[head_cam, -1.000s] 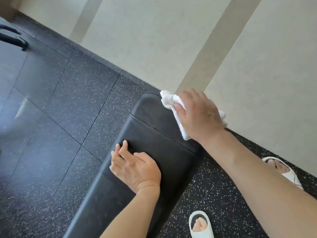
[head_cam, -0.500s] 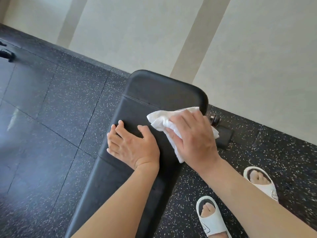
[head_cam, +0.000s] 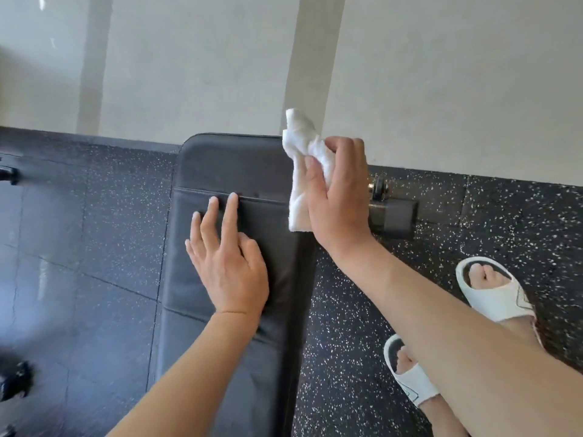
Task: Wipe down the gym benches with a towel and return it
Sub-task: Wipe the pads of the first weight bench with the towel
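A black padded gym bench runs from the bottom of the view up to the wall. My left hand rests flat on its pad, fingers straight and spread, pointing at the far seam. My right hand grips a crumpled white towel at the bench's right edge near the far end. The towel's upper end sticks up above my fingers and its lower part hangs down along the bench side.
The bench's grey foot with a small wheel lies on the speckled rubber floor to the right. My feet in white slippers stand right of the bench. A pale wall closes the far side. Dark equipment parts show at the left edge.
My right hand has carried the towel from the top of the pad out to the bench's right edge. My left hand's fingers have straightened. The view has swung to face the bench squarely.
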Available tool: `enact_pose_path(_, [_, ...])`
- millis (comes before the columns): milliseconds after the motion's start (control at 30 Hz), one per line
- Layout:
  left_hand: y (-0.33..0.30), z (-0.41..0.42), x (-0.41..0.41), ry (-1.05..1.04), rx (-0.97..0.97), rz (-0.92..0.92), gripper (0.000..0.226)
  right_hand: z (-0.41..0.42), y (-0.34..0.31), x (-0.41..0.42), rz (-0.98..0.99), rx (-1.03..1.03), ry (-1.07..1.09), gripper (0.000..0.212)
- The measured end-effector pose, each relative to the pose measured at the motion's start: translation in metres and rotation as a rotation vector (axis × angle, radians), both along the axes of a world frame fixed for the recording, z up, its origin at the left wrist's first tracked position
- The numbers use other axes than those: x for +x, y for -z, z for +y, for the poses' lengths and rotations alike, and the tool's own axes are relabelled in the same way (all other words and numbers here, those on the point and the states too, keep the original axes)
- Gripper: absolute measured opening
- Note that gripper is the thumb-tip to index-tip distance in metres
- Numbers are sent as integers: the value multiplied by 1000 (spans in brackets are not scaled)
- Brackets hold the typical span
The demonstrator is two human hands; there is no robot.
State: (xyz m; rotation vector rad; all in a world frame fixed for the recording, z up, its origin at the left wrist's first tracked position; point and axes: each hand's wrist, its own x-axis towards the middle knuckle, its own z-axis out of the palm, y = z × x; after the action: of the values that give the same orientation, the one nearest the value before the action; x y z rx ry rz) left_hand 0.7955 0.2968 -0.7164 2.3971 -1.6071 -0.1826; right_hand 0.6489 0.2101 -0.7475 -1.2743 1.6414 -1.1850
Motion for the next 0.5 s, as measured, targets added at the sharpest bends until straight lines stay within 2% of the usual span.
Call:
enact_pose_path(100, [1, 3, 2, 158, 11, -15, 65, 71, 1, 4, -176, 112, -44, 20])
enact_pose_path(167, [2, 2, 2, 141, 2, -13, 66, 122, -5, 12, -279, 193, -74, 22])
enact_pose_path(267, [2, 1, -1, 129, -7, -22, 66, 171, -8, 21, -307, 242, -97, 20])
enact_pose_path(400, [2, 0, -2, 105, -12, -19, 66, 157, -6, 19, -297, 255, -88, 13])
enact_pose_path(500, [3, -1, -3, 100, -3, -15, 65, 95, -8, 9, -265, 191, -32, 25])
